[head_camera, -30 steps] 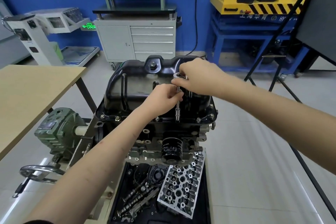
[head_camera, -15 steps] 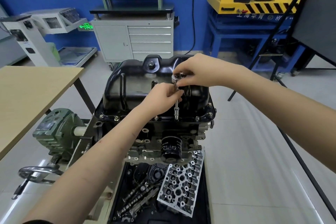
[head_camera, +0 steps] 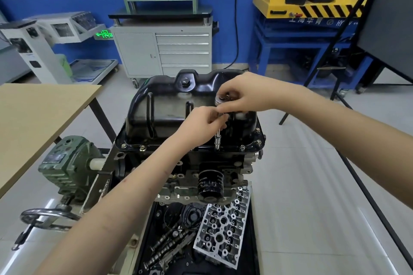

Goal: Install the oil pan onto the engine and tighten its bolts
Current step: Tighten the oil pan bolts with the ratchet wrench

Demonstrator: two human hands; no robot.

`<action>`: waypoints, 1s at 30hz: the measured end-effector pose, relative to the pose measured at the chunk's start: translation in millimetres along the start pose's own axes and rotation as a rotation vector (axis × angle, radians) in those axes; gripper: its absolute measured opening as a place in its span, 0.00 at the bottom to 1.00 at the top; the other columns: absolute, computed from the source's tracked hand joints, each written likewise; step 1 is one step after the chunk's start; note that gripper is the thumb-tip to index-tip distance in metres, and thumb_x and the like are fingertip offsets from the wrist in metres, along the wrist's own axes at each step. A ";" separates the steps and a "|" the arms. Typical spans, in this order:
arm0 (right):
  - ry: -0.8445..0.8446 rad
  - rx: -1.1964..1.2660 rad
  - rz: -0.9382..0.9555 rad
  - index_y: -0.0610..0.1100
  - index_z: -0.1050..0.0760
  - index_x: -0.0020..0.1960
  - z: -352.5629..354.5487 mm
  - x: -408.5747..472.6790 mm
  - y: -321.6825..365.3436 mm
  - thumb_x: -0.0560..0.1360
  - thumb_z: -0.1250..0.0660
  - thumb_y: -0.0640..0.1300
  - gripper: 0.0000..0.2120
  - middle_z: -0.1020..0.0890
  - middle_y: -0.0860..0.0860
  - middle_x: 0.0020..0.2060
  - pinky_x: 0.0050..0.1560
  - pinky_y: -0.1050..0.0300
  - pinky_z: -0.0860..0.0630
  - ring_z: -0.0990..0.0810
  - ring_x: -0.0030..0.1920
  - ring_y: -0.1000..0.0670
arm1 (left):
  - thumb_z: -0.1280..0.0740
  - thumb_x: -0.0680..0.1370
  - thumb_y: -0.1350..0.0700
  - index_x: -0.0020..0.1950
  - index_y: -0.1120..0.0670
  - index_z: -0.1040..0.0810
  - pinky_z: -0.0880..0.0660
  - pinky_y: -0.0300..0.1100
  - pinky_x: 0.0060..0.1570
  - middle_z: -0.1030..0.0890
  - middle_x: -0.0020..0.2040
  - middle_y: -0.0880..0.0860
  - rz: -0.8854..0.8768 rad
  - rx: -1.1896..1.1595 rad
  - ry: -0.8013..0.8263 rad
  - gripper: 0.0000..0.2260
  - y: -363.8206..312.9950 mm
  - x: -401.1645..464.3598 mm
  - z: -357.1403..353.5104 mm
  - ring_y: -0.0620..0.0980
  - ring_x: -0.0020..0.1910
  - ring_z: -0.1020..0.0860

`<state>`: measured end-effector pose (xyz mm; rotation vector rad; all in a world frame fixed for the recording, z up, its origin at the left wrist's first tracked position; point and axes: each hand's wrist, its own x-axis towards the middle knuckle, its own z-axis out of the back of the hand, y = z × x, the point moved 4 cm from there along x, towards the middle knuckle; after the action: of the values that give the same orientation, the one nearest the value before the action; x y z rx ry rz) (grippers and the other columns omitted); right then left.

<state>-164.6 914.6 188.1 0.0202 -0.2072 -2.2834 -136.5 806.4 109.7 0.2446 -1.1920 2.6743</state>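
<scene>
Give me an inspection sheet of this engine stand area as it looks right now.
Surface: wooden table at left.
Job's things: black oil pan sits on engine; flange bolts in place; socket extension upright on front flange.
Clutter: cylinder head and camshafts in tray below.
Grippers: left hand grips extension shaft; right hand grips ratchet head.
Cables: black cable down the wall.
Surroundings: grey drawer cabinet, blue bench.
</scene>
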 end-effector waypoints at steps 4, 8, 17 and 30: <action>0.174 0.213 -0.137 0.43 0.23 0.43 -5.1 -11.1 -33.4 0.74 0.42 0.61 0.22 0.19 0.54 0.29 0.39 0.63 0.26 0.20 0.32 0.55 | 0.39 0.79 0.56 0.43 0.59 0.22 0.24 0.45 0.48 0.19 0.36 0.48 0.036 -0.046 0.013 0.10 1.0 1.9 -0.6 0.50 0.42 0.19; 0.108 0.204 -0.201 0.46 0.24 0.37 -3.3 -17.2 -49.8 0.76 0.45 0.60 0.21 0.28 0.55 0.23 0.34 0.60 0.31 0.30 0.23 0.58 | 0.38 0.79 0.55 0.44 0.55 0.22 0.24 0.43 0.47 0.19 0.39 0.50 0.084 -0.210 0.049 0.08 1.8 3.6 2.9 0.46 0.39 0.21; 0.014 0.048 -0.285 0.45 0.27 0.36 -6.3 -20.5 -40.4 0.74 0.48 0.64 0.26 0.28 0.53 0.26 0.37 0.55 0.33 0.28 0.31 0.53 | 0.43 0.80 0.52 0.28 0.56 0.28 0.33 0.33 0.21 0.29 0.18 0.46 0.107 -0.366 -0.214 0.21 -33.7 34.7 8.7 0.43 0.17 0.31; -0.118 -0.119 -0.485 0.47 0.36 0.29 -11.5 -33.6 -21.5 0.74 0.51 0.68 0.27 0.28 0.53 0.26 0.30 0.59 0.41 0.29 0.31 0.54 | 0.42 0.80 0.52 0.28 0.57 0.30 0.36 0.32 0.18 0.33 0.15 0.48 0.039 -0.452 -0.141 0.21 -27.2 38.7 9.9 0.44 0.14 0.34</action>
<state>-157.5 952.0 171.6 -0.1409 -0.1368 -2.7808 -166.3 821.3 144.7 0.3404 -1.8142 2.3626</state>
